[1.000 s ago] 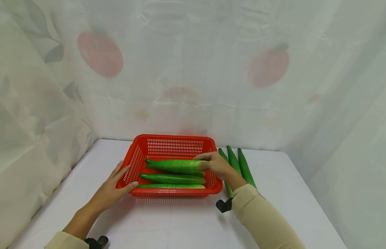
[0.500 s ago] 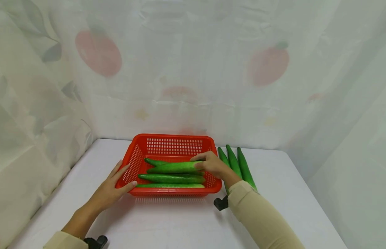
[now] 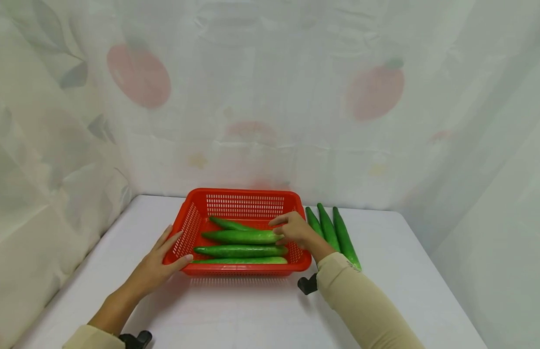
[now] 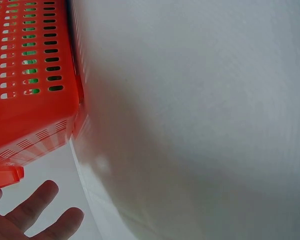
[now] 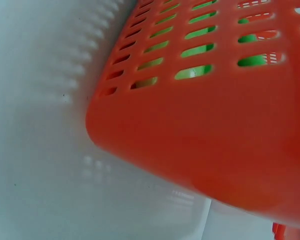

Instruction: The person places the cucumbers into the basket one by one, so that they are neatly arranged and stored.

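Note:
A red plastic basket (image 3: 245, 270) with slotted walls holds several long green cucumbers lying crosswise. My left hand (image 3: 154, 266) rests at the basket's left rim, fingers spread and nearly straight, thumb over the front left corner. In the left wrist view its fingers (image 4: 32, 207) reach out below the red rim. My right hand (image 3: 298, 231) hovers over the basket's right side, fingers loosely bent. Its fingertips are right at the pale end of a cucumber (image 3: 237, 237), which lies over the stem part of another cucumber (image 3: 226, 223). The right wrist view shows only the basket wall (image 5: 200, 130) and table.
Three more cucumbers (image 3: 346, 240) lie side by side on the white table (image 3: 235, 315), just right of the basket and partly behind the right forearm. A pale curtain (image 3: 261, 97) with fruit prints hangs behind and at both sides.
My right hand has lowered a cucumber into the basket and let it go. The cucumber at the back now lies angled, its tip farther back. My left hand has stayed at the rim.

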A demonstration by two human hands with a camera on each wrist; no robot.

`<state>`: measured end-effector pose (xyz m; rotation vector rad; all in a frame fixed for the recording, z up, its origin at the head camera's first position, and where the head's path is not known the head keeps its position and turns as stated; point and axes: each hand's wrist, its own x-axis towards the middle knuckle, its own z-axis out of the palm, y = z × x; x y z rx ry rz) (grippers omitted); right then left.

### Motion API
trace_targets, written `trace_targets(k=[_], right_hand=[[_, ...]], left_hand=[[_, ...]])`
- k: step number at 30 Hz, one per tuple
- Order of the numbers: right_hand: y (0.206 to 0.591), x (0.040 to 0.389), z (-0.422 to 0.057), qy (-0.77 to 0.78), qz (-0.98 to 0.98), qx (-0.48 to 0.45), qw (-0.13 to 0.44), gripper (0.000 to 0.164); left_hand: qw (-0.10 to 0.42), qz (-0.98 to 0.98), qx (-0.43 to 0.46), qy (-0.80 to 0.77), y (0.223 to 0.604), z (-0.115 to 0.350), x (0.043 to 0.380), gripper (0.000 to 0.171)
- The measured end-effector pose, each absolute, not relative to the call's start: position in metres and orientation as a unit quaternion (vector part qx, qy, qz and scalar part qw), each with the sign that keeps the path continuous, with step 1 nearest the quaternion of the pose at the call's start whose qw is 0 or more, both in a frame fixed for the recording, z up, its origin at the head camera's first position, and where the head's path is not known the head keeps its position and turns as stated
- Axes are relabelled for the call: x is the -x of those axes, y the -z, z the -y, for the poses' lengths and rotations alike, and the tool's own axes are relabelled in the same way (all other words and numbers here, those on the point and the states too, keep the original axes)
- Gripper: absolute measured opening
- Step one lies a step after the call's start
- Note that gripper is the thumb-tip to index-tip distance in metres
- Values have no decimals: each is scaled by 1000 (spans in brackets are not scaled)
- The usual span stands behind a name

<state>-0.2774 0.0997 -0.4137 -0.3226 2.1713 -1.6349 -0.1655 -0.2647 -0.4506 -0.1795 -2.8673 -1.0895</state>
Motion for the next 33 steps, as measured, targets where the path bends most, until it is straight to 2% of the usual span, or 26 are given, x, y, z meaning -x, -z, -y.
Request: trace_targets(k=[15,22,33], right_hand=[[410,275,-108,641,-730,106,210,42],[403,271,-116,671,-707,103,195,38],[379,258,-132,679,-701,109,187,41]], left_hand=[[32,933,57,355,450,261,166,81],[31,933,58,353,449,261,166,81],[29,935,59,349,447,261,166,81]])
